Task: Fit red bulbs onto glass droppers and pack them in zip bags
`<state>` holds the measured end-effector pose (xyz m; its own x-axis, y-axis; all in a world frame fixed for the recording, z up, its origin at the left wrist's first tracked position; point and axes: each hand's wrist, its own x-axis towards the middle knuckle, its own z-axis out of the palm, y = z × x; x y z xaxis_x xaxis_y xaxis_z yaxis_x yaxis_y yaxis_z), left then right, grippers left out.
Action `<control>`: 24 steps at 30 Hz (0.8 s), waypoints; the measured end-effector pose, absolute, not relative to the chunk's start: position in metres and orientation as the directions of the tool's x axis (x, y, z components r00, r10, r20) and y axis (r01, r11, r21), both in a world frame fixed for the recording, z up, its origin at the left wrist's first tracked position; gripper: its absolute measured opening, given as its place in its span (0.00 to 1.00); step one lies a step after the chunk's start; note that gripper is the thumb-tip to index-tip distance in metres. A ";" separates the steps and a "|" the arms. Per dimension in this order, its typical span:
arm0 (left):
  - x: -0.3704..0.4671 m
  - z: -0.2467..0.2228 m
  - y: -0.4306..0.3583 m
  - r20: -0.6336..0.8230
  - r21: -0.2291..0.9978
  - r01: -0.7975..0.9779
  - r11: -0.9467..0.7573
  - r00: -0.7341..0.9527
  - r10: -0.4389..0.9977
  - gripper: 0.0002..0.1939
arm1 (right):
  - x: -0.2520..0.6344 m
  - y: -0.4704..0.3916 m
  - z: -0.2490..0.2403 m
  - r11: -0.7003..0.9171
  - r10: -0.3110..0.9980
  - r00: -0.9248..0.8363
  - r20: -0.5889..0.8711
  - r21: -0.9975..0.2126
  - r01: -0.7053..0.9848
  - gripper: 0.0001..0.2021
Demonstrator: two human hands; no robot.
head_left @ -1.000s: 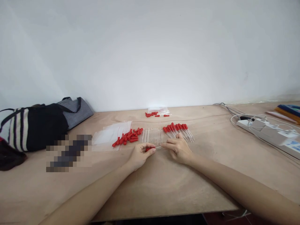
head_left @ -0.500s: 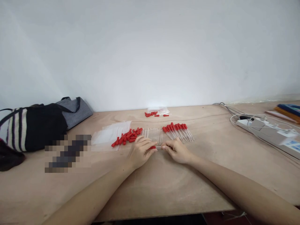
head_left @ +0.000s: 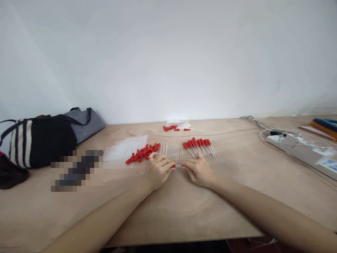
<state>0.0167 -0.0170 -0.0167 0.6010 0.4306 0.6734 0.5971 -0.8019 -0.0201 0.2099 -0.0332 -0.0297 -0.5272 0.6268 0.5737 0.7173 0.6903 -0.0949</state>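
My left hand (head_left: pixel 159 171) is closed on a red rubber bulb (head_left: pixel 173 166), most of it hidden by the fingers. From the bulb a thin clear dropper tube (head_left: pixel 178 166) runs to my right hand (head_left: pixel 197 170), whose fingertips pinch its other end. Just beyond my hands lies a row of bare clear tubes (head_left: pixel 172 151). A heap of loose red bulbs (head_left: pixel 143 153) is to their left. Several droppers with red bulbs fitted (head_left: pixel 200 146) lie side by side on the right, tips towards me.
Clear plastic bags (head_left: pixel 118 153) lie left of the bulbs. Further back are more red bulbs (head_left: pixel 170 128) and a small bag. Black and striped bags (head_left: pixel 52 140) stand at far left, near a blurred-out dark patch. A power strip with cables (head_left: pixel 302 146) lies at right.
The two hands have come slightly closer together along the dropper, and less of the bulb shows. My left fingers have shifted their grip. The view has moved a little.
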 end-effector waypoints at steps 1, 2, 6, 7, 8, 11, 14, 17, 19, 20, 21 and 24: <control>0.017 -0.016 -0.018 0.665 -0.003 0.597 -0.802 0.601 0.444 0.06 | 0.209 -0.033 -0.030 0.687 0.630 -0.521 0.577 -0.100 0.720 0.10; 0.017 -0.016 -0.019 0.656 0.013 0.596 -0.803 0.601 0.457 0.06 | 0.208 -0.033 -0.030 0.686 0.634 -0.518 0.574 -0.109 0.719 0.10; 0.017 -0.016 -0.021 0.628 0.055 0.579 -0.814 0.613 0.479 0.06 | 0.207 -0.033 -0.029 0.693 0.666 -0.523 0.531 -0.182 0.698 0.09; 0.017 -0.016 -0.021 0.624 0.060 0.575 -0.816 0.616 0.480 0.06 | 0.207 -0.033 -0.028 0.690 0.680 -0.521 0.516 -0.210 0.692 0.09; 0.017 -0.016 -0.021 0.620 0.063 0.572 -0.818 0.620 0.481 0.06 | 0.207 -0.033 -0.028 0.686 0.694 -0.518 0.500 -0.240 0.687 0.09; 0.017 -0.017 -0.020 0.604 0.073 0.564 -0.823 0.631 0.486 0.06 | 0.206 -0.033 -0.027 0.653 0.745 -0.499 0.442 -0.330 0.682 0.10; 0.017 -0.016 -0.019 0.586 0.092 0.579 -0.810 0.626 0.514 0.06 | 0.204 -0.033 -0.025 0.609 0.789 -0.476 0.390 -0.390 0.690 0.12; 0.015 -0.015 -0.017 0.584 0.123 0.613 -0.781 0.591 0.556 0.05 | 0.206 -0.033 -0.023 0.611 0.786 -0.467 0.405 -0.390 0.689 0.12; 0.013 -0.014 -0.017 0.591 0.130 0.627 -0.768 0.573 0.568 0.05 | 0.208 -0.033 -0.021 0.647 0.744 -0.481 0.464 -0.318 0.693 0.11; 0.012 -0.014 -0.017 0.597 0.127 0.630 -0.766 0.568 0.567 0.05 | 0.210 -0.033 -0.021 0.667 0.711 -0.494 0.500 -0.260 0.698 0.11; 0.011 -0.014 -0.017 0.603 0.121 0.631 -0.766 0.566 0.562 0.05 | 0.212 -0.032 -0.021 0.683 0.675 -0.508 0.535 -0.195 0.704 0.10; 0.011 -0.014 -0.018 0.625 0.107 0.640 -0.761 0.552 0.552 0.04 | 0.214 -0.033 -0.021 0.691 0.578 -0.534 0.617 -0.022 0.722 0.10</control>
<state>0.0113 -0.0184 -0.0138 0.5520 0.5523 0.6248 0.6402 -0.7608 0.1069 0.2142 -0.0326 -0.0214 -0.5343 0.5779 0.6169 0.7225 0.6911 -0.0216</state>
